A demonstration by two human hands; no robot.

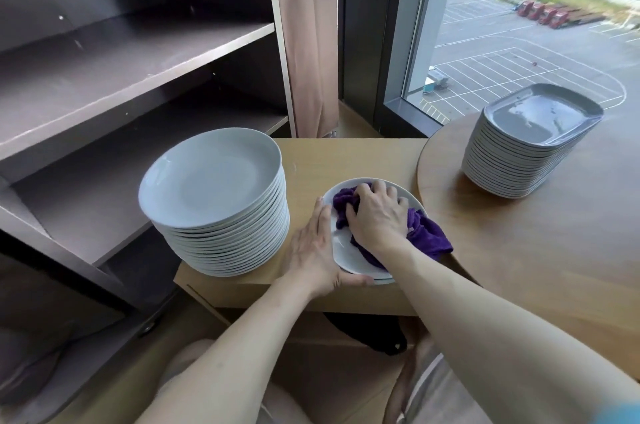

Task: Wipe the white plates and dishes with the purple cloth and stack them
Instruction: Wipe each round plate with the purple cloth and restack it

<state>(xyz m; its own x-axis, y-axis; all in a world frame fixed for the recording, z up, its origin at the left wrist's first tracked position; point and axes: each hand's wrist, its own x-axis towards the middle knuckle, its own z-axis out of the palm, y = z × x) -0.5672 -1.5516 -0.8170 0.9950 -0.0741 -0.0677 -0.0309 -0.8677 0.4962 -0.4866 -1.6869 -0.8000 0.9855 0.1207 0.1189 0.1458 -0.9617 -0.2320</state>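
Observation:
A white round plate (349, 255) lies on the small wooden table (363, 160), seemingly on top of another plate. My right hand (377, 212) presses the bunched purple cloth (427, 233) onto the plate, fingers curled over the cloth. My left hand (315, 250) lies flat against the plate's left rim, fingers straight, thumb under the near edge. To the left stands a tall stack of white round plates (214, 181). A stack of white rectangular dishes (530, 143) stands on the round table at the right.
A dark open shelf unit (138, 53) fills the left side, close to the round stack. The round wooden table (554, 250) adjoins on the right. A beige curtain (308, 35) and a window (519, 25) lie behind. A black object (374, 333) sits under the small table.

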